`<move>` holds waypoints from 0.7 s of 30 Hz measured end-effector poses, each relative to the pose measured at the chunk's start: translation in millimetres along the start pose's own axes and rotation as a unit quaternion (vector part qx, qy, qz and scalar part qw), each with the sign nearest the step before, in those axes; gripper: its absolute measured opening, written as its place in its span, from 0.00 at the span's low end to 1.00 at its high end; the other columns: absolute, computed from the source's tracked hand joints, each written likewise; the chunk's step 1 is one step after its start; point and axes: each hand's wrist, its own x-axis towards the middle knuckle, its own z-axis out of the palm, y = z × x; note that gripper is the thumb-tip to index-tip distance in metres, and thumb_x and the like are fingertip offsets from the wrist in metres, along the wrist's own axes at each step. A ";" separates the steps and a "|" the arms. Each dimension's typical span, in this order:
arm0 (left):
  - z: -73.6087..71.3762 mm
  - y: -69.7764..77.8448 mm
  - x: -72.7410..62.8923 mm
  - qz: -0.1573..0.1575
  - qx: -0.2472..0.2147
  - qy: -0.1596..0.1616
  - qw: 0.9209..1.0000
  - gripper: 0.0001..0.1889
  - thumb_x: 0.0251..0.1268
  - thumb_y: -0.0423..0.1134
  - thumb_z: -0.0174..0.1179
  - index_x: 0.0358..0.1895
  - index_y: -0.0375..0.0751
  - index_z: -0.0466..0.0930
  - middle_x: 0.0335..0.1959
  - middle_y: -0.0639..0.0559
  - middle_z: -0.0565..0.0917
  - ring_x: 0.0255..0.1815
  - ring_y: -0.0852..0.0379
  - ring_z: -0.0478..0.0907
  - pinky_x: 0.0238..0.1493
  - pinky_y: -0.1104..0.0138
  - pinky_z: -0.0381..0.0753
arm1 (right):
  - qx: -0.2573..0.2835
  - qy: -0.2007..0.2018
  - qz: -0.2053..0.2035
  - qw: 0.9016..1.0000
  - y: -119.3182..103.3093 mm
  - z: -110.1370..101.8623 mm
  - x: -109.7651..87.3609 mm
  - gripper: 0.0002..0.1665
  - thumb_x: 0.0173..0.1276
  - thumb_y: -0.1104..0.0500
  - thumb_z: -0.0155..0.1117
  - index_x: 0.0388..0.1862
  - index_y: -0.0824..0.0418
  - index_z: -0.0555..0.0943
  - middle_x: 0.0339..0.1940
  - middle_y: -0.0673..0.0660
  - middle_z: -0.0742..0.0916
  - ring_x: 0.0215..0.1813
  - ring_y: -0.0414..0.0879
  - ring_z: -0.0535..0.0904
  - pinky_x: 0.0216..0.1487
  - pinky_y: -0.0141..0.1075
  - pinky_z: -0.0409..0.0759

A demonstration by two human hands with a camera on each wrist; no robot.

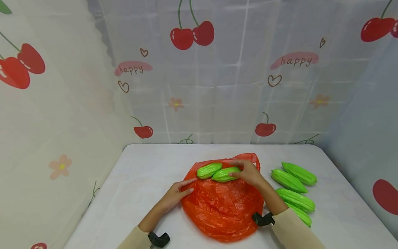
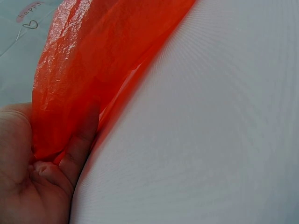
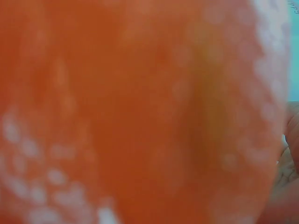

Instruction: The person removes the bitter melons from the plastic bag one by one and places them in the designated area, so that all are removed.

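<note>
A red plastic bag (image 1: 225,211) lies on the table, its mouth facing the far side. At the mouth, two bright green, ridged bitter gourds (image 1: 209,170) rest side by side. My right hand (image 1: 248,173) grips the right-hand bitter gourd (image 1: 224,174), thumb on the near side and fingers across the far side. My left hand (image 1: 175,195) holds the bag's left edge. In the left wrist view, its fingers (image 2: 77,151) wrap round the red plastic. Blurred red film fills most of the right wrist view, with only part of the right hand (image 3: 285,172) showing at the edge.
Several more bitter gourds (image 1: 295,200) lie right of the bag, partly behind the right forearm. They sit on a white table (image 1: 149,162). Behind it hangs a pale curtain (image 1: 217,114) printed with cherries, and similar sheets stand at both sides.
</note>
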 end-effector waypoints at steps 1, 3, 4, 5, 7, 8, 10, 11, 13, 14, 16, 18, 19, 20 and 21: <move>0.0 -0.3 -0.1 -0.001 0.001 0.000 1.000 0.24 0.74 0.44 0.61 0.71 0.48 0.75 0.73 0.49 0.72 0.75 0.46 0.63 0.73 0.49 0.65 | -0.002 -0.002 0.002 1.000 0.8 0.3 0.0 0.28 0.64 0.65 0.74 0.64 0.66 0.80 0.62 0.67 0.82 0.64 0.63 0.76 0.60 0.52 0.81; 0.0 -0.4 -0.3 -0.002 0.000 0.001 1.000 0.24 0.74 0.44 0.61 0.71 0.48 0.75 0.73 0.49 0.72 0.75 0.47 0.63 0.73 0.50 0.65 | -0.008 -0.008 0.002 1.000 2.8 0.7 0.2 0.30 0.64 0.65 0.74 0.65 0.67 0.79 0.64 0.67 0.81 0.64 0.62 0.76 0.61 0.52 0.80; 0.0 -0.3 -0.4 -0.002 0.000 0.000 1.000 0.24 0.74 0.44 0.61 0.71 0.48 0.75 0.73 0.49 0.73 0.75 0.47 0.64 0.73 0.50 0.65 | -0.009 -0.010 0.004 1.000 3.8 0.8 0.3 0.31 0.64 0.65 0.74 0.66 0.67 0.78 0.64 0.67 0.81 0.64 0.62 0.76 0.61 0.52 0.80; 0.0 -0.1 -0.4 -0.002 -0.001 0.000 1.000 0.24 0.74 0.43 0.61 0.71 0.48 0.75 0.73 0.49 0.73 0.75 0.47 0.64 0.73 0.50 0.65 | -0.009 -0.012 0.006 1.000 4.8 1.0 0.4 0.32 0.64 0.65 0.74 0.67 0.67 0.77 0.65 0.67 0.81 0.64 0.62 0.76 0.61 0.52 0.80; 0.0 0.6 -0.6 -0.002 0.000 0.000 1.000 0.24 0.74 0.43 0.61 0.71 0.48 0.75 0.73 0.49 0.72 0.75 0.47 0.64 0.73 0.51 0.66 | -0.009 -0.019 0.006 1.000 6.2 1.0 0.4 0.34 0.64 0.65 0.74 0.69 0.67 0.76 0.66 0.68 0.79 0.64 0.62 0.76 0.62 0.52 0.79; 0.0 1.1 -0.8 -0.003 0.001 0.000 1.000 0.24 0.74 0.44 0.61 0.71 0.48 0.75 0.73 0.49 0.72 0.74 0.47 0.64 0.72 0.51 0.67 | -0.012 -0.022 0.003 1.000 6.8 0.7 0.4 0.35 0.64 0.64 0.74 0.69 0.68 0.75 0.66 0.69 0.79 0.64 0.62 0.77 0.61 0.53 0.80; 0.1 2.1 -1.1 -0.004 0.003 0.000 1.000 0.24 0.74 0.44 0.61 0.71 0.48 0.75 0.73 0.49 0.72 0.74 0.48 0.65 0.71 0.53 0.68 | -0.005 -0.027 0.005 1.000 7.3 0.7 0.7 0.35 0.63 0.65 0.74 0.69 0.66 0.75 0.66 0.68 0.79 0.63 0.61 0.77 0.61 0.52 0.80; 0.1 2.5 -1.2 -0.004 0.004 -0.001 1.000 0.24 0.74 0.43 0.60 0.72 0.48 0.75 0.73 0.49 0.72 0.73 0.48 0.66 0.71 0.54 0.69 | -0.004 -0.032 0.002 0.999 7.5 0.6 0.7 0.35 0.63 0.65 0.74 0.70 0.66 0.75 0.66 0.68 0.79 0.63 0.61 0.77 0.61 0.52 0.80; 0.2 3.0 -1.4 -0.005 0.005 -0.001 1.000 0.24 0.75 0.43 0.60 0.72 0.48 0.74 0.73 0.49 0.72 0.72 0.48 0.67 0.69 0.56 0.72 | -0.001 -0.039 -0.002 0.999 7.8 0.4 0.8 0.35 0.64 0.66 0.74 0.70 0.65 0.75 0.66 0.67 0.79 0.62 0.60 0.77 0.61 0.51 0.80; 0.3 3.2 -1.4 -0.006 0.005 -0.001 1.000 0.24 0.75 0.43 0.60 0.72 0.48 0.74 0.73 0.48 0.72 0.72 0.48 0.67 0.69 0.58 0.72 | 0.001 -0.039 -0.001 0.999 7.8 0.5 0.8 0.35 0.63 0.66 0.74 0.70 0.65 0.76 0.66 0.67 0.80 0.62 0.60 0.77 0.60 0.51 0.81; 0.4 3.3 -1.4 -0.008 0.004 -0.002 1.000 0.24 0.75 0.43 0.60 0.72 0.48 0.74 0.73 0.48 0.72 0.71 0.48 0.68 0.67 0.61 0.74 | -0.001 -0.040 0.000 0.999 8.5 0.4 0.6 0.35 0.63 0.66 0.74 0.69 0.64 0.76 0.65 0.66 0.80 0.61 0.59 0.78 0.60 0.50 0.81; 0.5 3.2 -1.3 -0.010 0.001 -0.003 1.000 0.24 0.75 0.43 0.60 0.72 0.48 0.74 0.73 0.48 0.72 0.70 0.48 0.69 0.65 0.63 0.76 | -0.007 -0.039 0.003 0.999 9.5 0.4 0.2 0.35 0.63 0.65 0.74 0.69 0.65 0.76 0.65 0.66 0.81 0.61 0.58 0.78 0.59 0.50 0.81; 0.5 3.0 -1.3 -0.011 0.001 -0.003 1.000 0.24 0.75 0.43 0.60 0.72 0.48 0.74 0.73 0.48 0.72 0.70 0.48 0.69 0.64 0.64 0.76 | -0.011 -0.037 0.006 0.999 10.1 0.6 0.0 0.34 0.63 0.65 0.75 0.69 0.66 0.76 0.64 0.66 0.81 0.60 0.58 0.78 0.59 0.50 0.81; 0.5 2.9 -1.3 -0.011 -0.001 -0.003 1.000 0.24 0.75 0.43 0.60 0.72 0.48 0.74 0.73 0.48 0.72 0.70 0.48 0.69 0.64 0.65 0.76 | -0.017 -0.035 0.009 0.999 11.0 0.8 0.1 0.34 0.63 0.65 0.75 0.68 0.66 0.77 0.63 0.66 0.81 0.59 0.57 0.78 0.59 0.50 0.81; 0.5 2.6 -1.3 -0.011 -0.001 -0.003 1.000 0.24 0.75 0.43 0.60 0.72 0.48 0.75 0.73 0.47 0.72 0.70 0.48 0.69 0.64 0.65 0.76 | -0.021 -0.036 0.012 0.999 12.1 0.9 0.4 0.34 0.63 0.65 0.75 0.68 0.66 0.77 0.63 0.66 0.81 0.59 0.57 0.78 0.60 0.50 0.81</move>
